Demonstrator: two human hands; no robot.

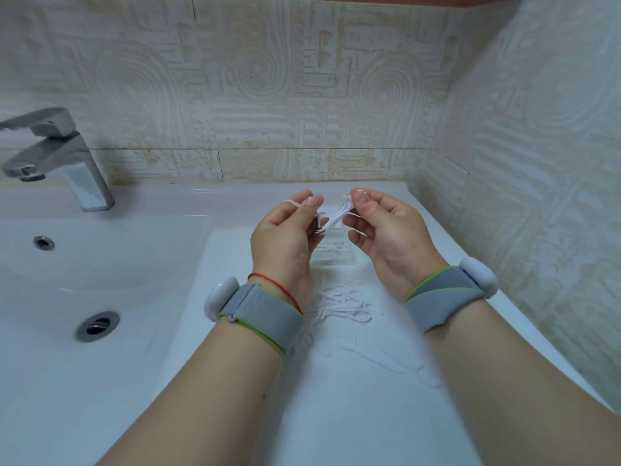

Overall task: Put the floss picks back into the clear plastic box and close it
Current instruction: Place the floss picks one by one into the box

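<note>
Left grip (pixel 285 240): centre of frame, thumb and fingertips pinching white floss picks; grasping, not released.
Right grip (pixel 389 237): centre right, level with the left, fingertips pinched on the other end of the same small bunch.
Held picks (pixel 336 218): between the two grips, raised above the bench (pixel 353 415), tangled; count not readable.
Clear plastic box (pixel 334 255): on the bench just below the grips in the frame; blurred, appears open, contents not discernible.
Loose picks (pixel 342 306): scattered heap on the bench below the box, between the wrists; a few strays towards lower centre right.
Progress: judged early to middle; most picks seemingly outside the box.
Left to do: held bunch into the box, heap gathered and loaded, lid closed.
Writing: none legible on box, picks, wrist bands (pixel 265 314) or tap (pixel 64 156) at upper left.
</note>
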